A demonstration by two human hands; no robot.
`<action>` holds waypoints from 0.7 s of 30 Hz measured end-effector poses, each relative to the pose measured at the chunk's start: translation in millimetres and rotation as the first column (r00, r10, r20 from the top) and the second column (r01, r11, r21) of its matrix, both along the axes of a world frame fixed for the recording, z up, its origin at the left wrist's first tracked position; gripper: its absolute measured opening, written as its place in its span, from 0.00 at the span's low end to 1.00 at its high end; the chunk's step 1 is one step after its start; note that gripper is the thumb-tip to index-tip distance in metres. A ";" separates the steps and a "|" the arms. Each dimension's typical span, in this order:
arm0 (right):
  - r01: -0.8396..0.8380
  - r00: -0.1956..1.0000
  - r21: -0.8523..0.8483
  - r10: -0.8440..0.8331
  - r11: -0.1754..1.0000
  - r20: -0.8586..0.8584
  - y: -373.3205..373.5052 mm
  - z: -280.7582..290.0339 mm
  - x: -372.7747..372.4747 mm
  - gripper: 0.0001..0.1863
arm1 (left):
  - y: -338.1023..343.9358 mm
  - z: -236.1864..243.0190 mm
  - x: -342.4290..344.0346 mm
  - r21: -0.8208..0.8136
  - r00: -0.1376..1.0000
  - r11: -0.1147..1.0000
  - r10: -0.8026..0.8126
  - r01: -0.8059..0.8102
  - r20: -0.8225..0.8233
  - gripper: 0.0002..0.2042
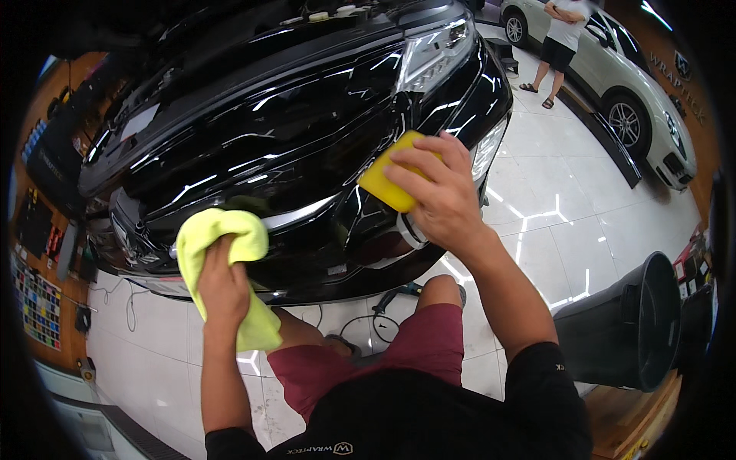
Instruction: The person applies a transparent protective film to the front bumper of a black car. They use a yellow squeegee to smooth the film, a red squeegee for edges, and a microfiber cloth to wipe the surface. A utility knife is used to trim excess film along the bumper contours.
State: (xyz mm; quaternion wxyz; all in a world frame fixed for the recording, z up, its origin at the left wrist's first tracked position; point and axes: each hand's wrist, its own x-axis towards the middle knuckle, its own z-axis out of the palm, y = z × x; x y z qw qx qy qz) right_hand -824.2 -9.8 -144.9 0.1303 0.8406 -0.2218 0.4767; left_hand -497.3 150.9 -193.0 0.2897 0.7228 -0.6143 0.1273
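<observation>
A glossy black car front (276, 153) fills the space before me, its hood raised or bare along the top. My right hand (441, 184) grips a yellow sponge-like block (395, 172) over the bumper, below the clear headlight (437, 57). Whether the block touches the paint I cannot tell. My left hand (222, 284) is wrapped in a bright yellow-green cloth (257, 330), probably microfibre, beside the bumper's chrome strip (303, 212). Part of the cloth drapes over the fingers and hangs down past the wrist; those fingertips are hidden.
A large dark bin (613, 330) stands at my right. Behind it, a silver car (613, 77) is parked, with a person (563, 38) standing beside it, arms folded. A power tool (395, 295) and its cord lie on the white tiled floor (537, 222) near my knees.
</observation>
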 end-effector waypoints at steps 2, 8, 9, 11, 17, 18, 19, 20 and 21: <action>0.055 0.996 -0.083 -0.061 0.995 -0.067 -17.0 2.0 17.1 0.21 | 11.1 -4.3 27.7 -0.026 1.000 0.999 0.028 -0.028 0.002 0.23; 0.079 0.995 -0.107 -0.085 0.991 -0.053 -41.8 6.2 26.7 0.23 | -0.2 -17.2 22.1 -0.044 0.998 0.999 0.030 -0.028 0.058 0.23; 0.091 0.994 -0.107 -0.097 0.990 -0.055 -43.0 10.1 28.1 0.24 | -4.9 -13.2 11.1 -0.057 0.998 0.997 -0.052 0.054 0.040 0.25; 0.088 0.993 -0.097 -0.095 0.991 -0.067 -42.5 12.5 32.0 0.24 | -19.3 -7.0 -14.3 -0.064 0.980 0.983 -0.164 0.172 0.117 0.26; 0.028 0.979 0.007 -0.026 1.000 -0.200 -55.5 43.5 29.6 0.17 | -75.3 27.0 -77.9 -0.043 0.881 0.930 -0.329 0.364 0.341 0.25; -0.048 0.976 0.032 0.054 0.998 -0.212 -62.7 52.6 25.6 0.14 | -81.4 31.9 -86.8 0.005 0.882 0.923 -0.368 0.384 0.293 0.25; -0.099 0.986 0.052 0.105 0.994 -0.129 -64.5 55.3 20.0 0.15 | -86.7 34.8 -96.5 0.052 0.882 0.914 -0.403 0.403 0.243 0.25; -0.090 0.995 0.049 0.092 0.995 -0.035 -63.3 55.0 13.9 0.16 | -92.2 41.5 -104.3 0.056 0.868 0.918 -0.391 0.393 0.305 0.26; -0.089 0.995 0.035 0.088 0.995 0.037 -67.1 55.6 6.3 0.17 | -100.8 42.1 -111.4 0.054 0.858 0.918 -0.388 0.394 0.335 0.26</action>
